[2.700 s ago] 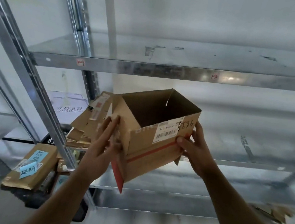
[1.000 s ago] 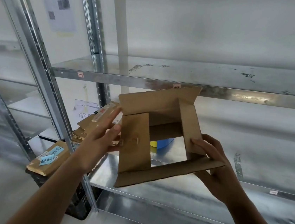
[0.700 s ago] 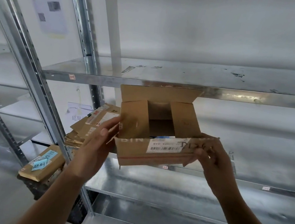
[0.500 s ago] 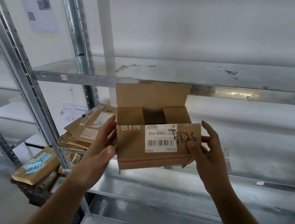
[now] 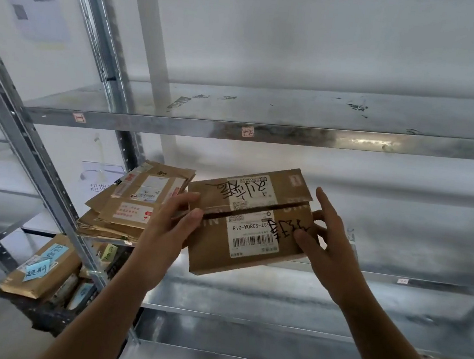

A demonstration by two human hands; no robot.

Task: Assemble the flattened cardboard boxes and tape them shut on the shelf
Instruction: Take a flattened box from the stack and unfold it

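**Closed box held in both hands before the shelf**

Both forearms reach up and forward from the bottom of the view. The left hand (image 5: 174, 222) grips the left end of the cardboard box (image 5: 248, 225); its thumb lies on top by the dark seam where the two flaps meet, and its fingers curl round the box's edge. The right hand (image 5: 327, 242) holds the right end. Its thumb presses on the near flap beside the black handwriting, its forefinger stands straight up along the box's end, and the other fingers curl behind.

The box is up in the air between the hands, tilted a little, its flaps folded down. A white label with a barcode and black scrawl cover the face turned to the camera.

Behind it runs the metal shelf (image 5: 265, 131), with another level lower down. A stack of flattened boxes (image 5: 135, 203) lies on the lower level, just left of the left hand. A slanted steel upright (image 5: 34, 156) crosses in front of that stack. Lower left, a brown parcel (image 5: 39, 269) with blue notes rests on a dark crate (image 5: 45, 317). A paper sheet (image 5: 34, 0) hangs on the wall above.
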